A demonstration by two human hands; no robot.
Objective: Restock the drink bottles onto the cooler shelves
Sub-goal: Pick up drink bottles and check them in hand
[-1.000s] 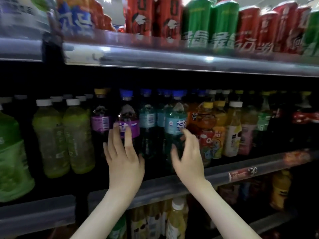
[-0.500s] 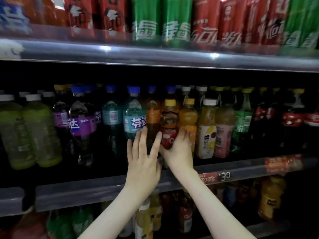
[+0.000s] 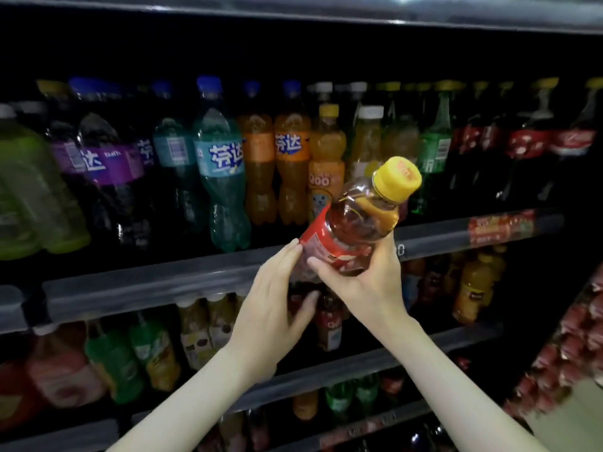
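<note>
A tea bottle (image 3: 359,220) with a yellow cap and red label is out in front of the middle cooler shelf (image 3: 163,282), tilted with its cap up and to the right. My right hand (image 3: 362,282) grips its lower body from below. My left hand (image 3: 274,308) has its fingers around the bottle's base on the left side. Behind it the shelf holds purple, teal and orange soda bottles (image 3: 222,177) and a small orange juice bottle (image 3: 326,164).
Pale green bottles (image 3: 29,190) stand at the shelf's left, cola bottles (image 3: 522,148) at its right. Lower shelves (image 3: 359,357) carry more juice and tea bottles. A rack of red packs (image 3: 580,337) stands close at the lower right.
The tea bottle has come off the shelf and now tilts in front of it, held in both hands. The view has dropped, so the top can shelf is out of sight.
</note>
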